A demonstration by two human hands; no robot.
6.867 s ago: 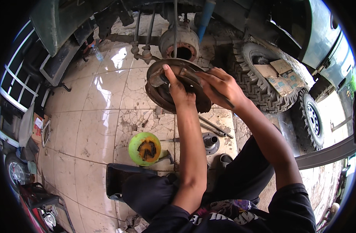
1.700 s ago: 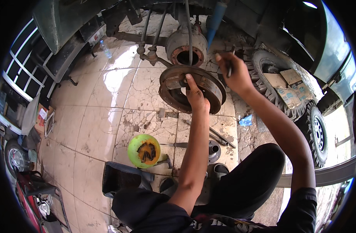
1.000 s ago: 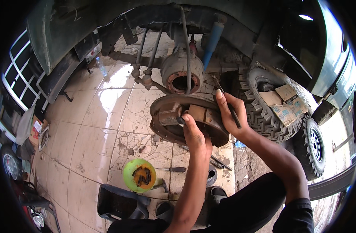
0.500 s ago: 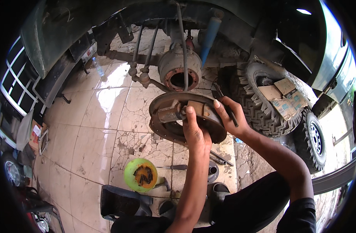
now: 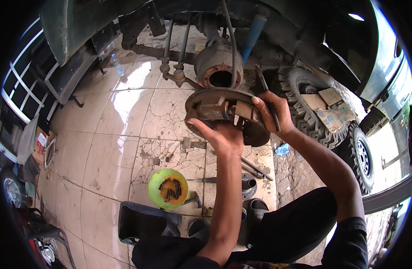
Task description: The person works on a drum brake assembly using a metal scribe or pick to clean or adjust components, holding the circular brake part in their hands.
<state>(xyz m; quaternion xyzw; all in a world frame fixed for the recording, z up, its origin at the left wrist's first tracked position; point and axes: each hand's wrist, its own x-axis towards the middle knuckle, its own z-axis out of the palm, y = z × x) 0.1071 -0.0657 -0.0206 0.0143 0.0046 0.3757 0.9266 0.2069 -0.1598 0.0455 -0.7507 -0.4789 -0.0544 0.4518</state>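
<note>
A rusty round metal backing plate (image 5: 260,131) with a cylinder fitting (image 5: 209,109) on its face is held up in front of me. My left hand (image 5: 225,139) supports it from below, thumb against the left side of its rim, fingers hidden behind. My right hand (image 5: 280,114) grips the right edge, thumb on the rim, and also holds a dark metal bar (image 5: 262,77) pointing upward. Just beyond the plate is the axle housing (image 5: 210,58), hanging under the vehicle with a red-rimmed opening (image 5: 220,77).
Linkage rods (image 5: 169,45) and a blue shock absorber (image 5: 253,33) hang overhead. Tyres (image 5: 313,127) with cardboard (image 5: 332,116) lie right. Below are a green container (image 5: 158,189), metal rods (image 5: 255,169), a hub (image 5: 249,188) and a dark low seat (image 5: 143,222). A plastic bottle (image 5: 117,65) stands left.
The plate sits higher and slightly rightward in view than half a second ago. My left thumb has shifted from its centre to the left rim. The bar remains in my right hand.
</note>
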